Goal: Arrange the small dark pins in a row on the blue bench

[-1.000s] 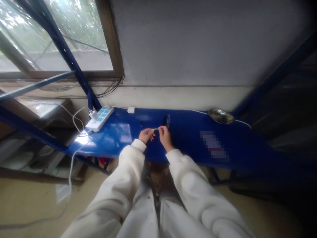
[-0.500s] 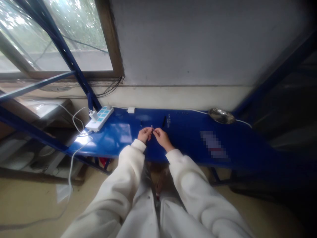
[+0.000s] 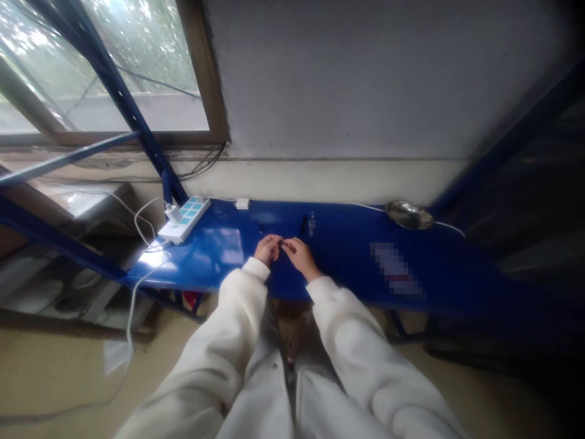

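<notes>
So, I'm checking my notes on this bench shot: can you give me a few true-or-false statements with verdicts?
1. The left hand and right hand meet fingertip to fingertip on a small item. True; it is too small to identify.
2. The metal bowl sits left of the hands. False: it is to their right, by the wall.
3. The power strip lies on the blue bench with a white plug in it. True.
4. The right hand rests on the power strip. False: it is well apart from it.
</notes>
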Demonstrator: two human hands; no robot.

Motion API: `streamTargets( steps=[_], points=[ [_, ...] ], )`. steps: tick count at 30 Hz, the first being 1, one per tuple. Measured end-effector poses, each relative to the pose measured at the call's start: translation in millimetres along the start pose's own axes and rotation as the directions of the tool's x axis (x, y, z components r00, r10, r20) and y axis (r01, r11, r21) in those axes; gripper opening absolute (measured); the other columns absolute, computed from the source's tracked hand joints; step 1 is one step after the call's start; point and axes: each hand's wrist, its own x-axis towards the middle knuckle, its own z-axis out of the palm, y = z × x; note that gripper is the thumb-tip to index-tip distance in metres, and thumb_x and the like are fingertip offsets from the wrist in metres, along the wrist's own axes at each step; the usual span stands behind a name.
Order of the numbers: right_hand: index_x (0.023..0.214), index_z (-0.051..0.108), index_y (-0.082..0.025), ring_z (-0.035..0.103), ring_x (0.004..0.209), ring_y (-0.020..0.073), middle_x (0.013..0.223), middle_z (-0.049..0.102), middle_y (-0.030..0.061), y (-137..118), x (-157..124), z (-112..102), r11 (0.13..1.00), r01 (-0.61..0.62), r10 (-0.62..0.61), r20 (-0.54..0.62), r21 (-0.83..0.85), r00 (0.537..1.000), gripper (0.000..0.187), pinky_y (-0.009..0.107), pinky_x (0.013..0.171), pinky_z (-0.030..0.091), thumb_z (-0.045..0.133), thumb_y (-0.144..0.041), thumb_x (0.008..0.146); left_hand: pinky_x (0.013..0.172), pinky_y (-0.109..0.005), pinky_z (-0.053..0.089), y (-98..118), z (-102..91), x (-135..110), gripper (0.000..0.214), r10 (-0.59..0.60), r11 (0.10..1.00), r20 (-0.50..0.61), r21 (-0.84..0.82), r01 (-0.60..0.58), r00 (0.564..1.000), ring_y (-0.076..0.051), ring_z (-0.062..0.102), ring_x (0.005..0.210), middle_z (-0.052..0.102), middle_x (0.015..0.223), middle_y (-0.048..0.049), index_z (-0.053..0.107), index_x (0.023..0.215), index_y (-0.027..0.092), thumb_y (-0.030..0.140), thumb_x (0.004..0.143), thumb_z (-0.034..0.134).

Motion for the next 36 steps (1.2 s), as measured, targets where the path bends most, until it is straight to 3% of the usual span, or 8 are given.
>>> streamTargets(
  steps=[13,16,21,25,36],
  points=[
    [0.073,0.059,-0.017,0.047,0.059,0.0113,0.063,0.054,0.0009,-4.6,-0.5,-0.3,0.992,0.058,-0.058,0.002,-0.114,0.998,0.015,0.023,0.06,0.039,0.049,-0.028,0.076,0.028,-0.017,0.025,2.8,-1.0,-2.3,0.023,-0.007,0.997,0.023,-0.08,0.009,1.0,-0.005,0.04,0.032,0.045,0.05,0.0056,0.049,0.078,0.014,0.03,0.063,0.058],
    [0.069,0.059,-0.016,0.05,0.06,0.0126,0.063,0.058,0.0028,1.9,2.6,-4.6,0.979,-0.03,0.007,-0.115,-0.202,0.993,0.018,0.025,0.063,0.039,0.049,-0.029,0.075,0.028,-0.017,0.025,3.1,-0.6,-2.5,0.023,-0.001,0.998,0.017,-0.065,0.002,1.0,-0.005,0.04,0.032,0.047,0.053,0.0047,0.048,0.078,0.015,0.03,0.063,0.057],
    [0.069,0.06,-0.015,0.053,0.062,0.0146,0.068,0.063,0.0056,20.0,10.7,-17.0,0.912,-0.298,0.213,-0.296,-0.282,0.931,0.019,0.025,0.062,0.038,0.051,-0.031,0.072,0.028,-0.017,0.026,3.5,-0.5,-2.4,0.021,0.008,0.998,0.012,-0.056,-0.007,1.0,-0.006,0.04,0.032,0.047,0.053,0.0042,0.048,0.077,0.014,0.029,0.064,0.055],
    [0.067,0.061,-0.017,0.055,0.063,0.0149,0.069,0.065,0.0047,28.2,14.8,-22.1,0.861,-0.374,0.29,-0.27,-0.345,0.918,0.017,0.024,0.059,0.036,0.052,-0.03,0.07,0.029,-0.017,0.025,3.3,-1.1,-2.4,0.02,0.001,0.998,0.022,-0.058,0.001,1.0,-0.006,0.04,0.032,0.047,0.052,0.0038,0.048,0.077,0.014,0.028,0.064,0.054],
    [0.059,0.06,-0.018,0.053,0.057,0.0128,0.063,0.063,0.0027,30.5,18.4,-18.7,0.843,-0.34,0.278,-0.203,-0.418,0.939,0.019,0.023,0.053,0.031,0.05,-0.03,0.07,0.029,-0.018,0.026,3.5,-1.0,-2.7,0.02,0.001,0.998,0.038,-0.056,0.002,0.999,-0.006,0.04,0.033,0.048,0.051,0.0032,0.049,0.074,0.013,0.028,0.063,0.053]
  ],
)
